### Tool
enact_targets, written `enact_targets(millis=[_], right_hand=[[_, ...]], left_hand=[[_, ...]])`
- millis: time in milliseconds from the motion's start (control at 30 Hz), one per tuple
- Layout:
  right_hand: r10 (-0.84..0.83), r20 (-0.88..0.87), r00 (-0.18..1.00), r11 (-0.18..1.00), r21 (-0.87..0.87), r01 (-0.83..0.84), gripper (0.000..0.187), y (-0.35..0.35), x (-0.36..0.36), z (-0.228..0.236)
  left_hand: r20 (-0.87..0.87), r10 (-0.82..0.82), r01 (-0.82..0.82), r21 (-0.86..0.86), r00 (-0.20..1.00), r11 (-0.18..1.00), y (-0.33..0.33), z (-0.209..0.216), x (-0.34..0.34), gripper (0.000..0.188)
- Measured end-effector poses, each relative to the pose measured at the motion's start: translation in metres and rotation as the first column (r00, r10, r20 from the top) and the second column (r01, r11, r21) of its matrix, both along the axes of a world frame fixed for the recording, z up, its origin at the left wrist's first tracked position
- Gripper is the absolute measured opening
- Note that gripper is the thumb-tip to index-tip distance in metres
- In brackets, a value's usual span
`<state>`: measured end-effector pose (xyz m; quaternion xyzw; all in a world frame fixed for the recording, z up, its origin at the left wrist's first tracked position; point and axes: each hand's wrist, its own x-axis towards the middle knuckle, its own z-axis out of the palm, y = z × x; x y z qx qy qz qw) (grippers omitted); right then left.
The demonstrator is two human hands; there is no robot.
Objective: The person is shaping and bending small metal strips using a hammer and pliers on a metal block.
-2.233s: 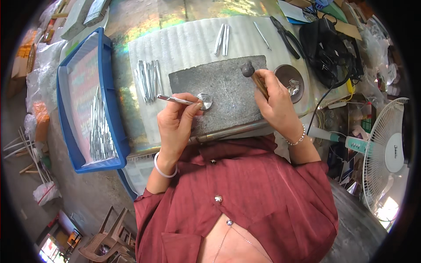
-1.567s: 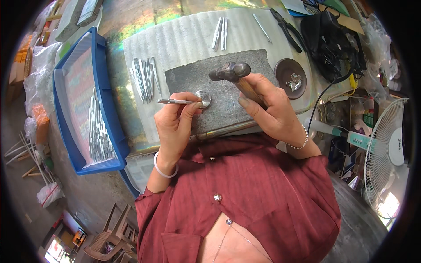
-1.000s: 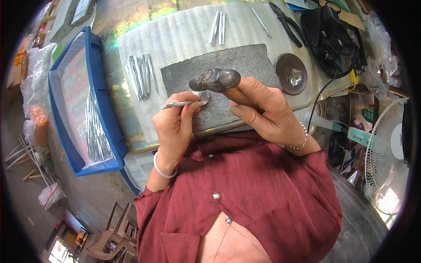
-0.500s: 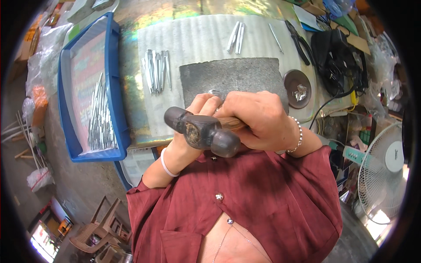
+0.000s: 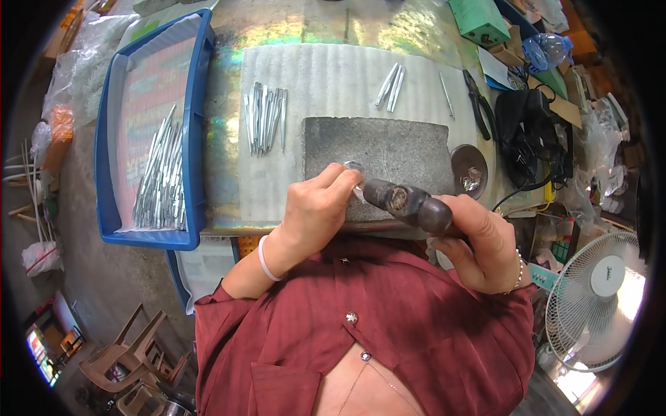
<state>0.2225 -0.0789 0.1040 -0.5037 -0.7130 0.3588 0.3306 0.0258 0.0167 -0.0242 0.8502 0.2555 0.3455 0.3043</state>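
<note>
My right hand [image 5: 485,243] grips a dark ball-peen hammer [image 5: 400,201], raised before my chest, its head pointing left. The handle is mostly hidden behind the head and fingers. Over the near edge of a grey stone block [image 5: 378,139], my left hand [image 5: 316,208] pinches a small shiny silver metal piece [image 5: 354,168]. That piece is partly covered by the fingertips, so its full shape does not show. To the block's right sits a round brown dish [image 5: 463,161] with bits of shiny silver metal in it.
White foam sheeting [image 5: 277,187] lies under the block. On it rest a bundle of silver metal rods [image 5: 265,118], a few more rods [image 5: 390,88] and black-handled pliers [image 5: 479,107]. A blue tray [image 5: 191,232] of rods stands left; a fan [image 5: 593,298] stands right.
The hammer and my right hand have moved right and apart from my left hand. My left hand keeps its pinch, and the metal piece shows more clearly. The view has shifted slightly.
</note>
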Motion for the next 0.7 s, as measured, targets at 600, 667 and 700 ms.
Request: enact_targets(millis=[600,667,700], right_hand=[[0.000,0.311,0.950,0.960,0.267,-0.087,0.058,0.0017,-0.0015,-0.0048],[-0.007,0.335,0.942,0.960,0.266,-0.087,0.058,0.0005,-0.0012,-0.0056],[-0.009,0.336,0.942,0.961,0.265,-0.085,0.058,0.0006,-0.0018,-0.0057]], left_hand=[[-0.087,0.023,-0.027,-0.042,0.996,0.999,0.0012,0.0046,0.0004,0.020],[-0.081,0.021,-0.025,-0.042,0.997,0.999,0.0013,0.0044,0.0007,0.020],[-0.084,0.025,-0.028,-0.034,0.996,0.999,0.0012,0.0039,0.0007,0.020]])
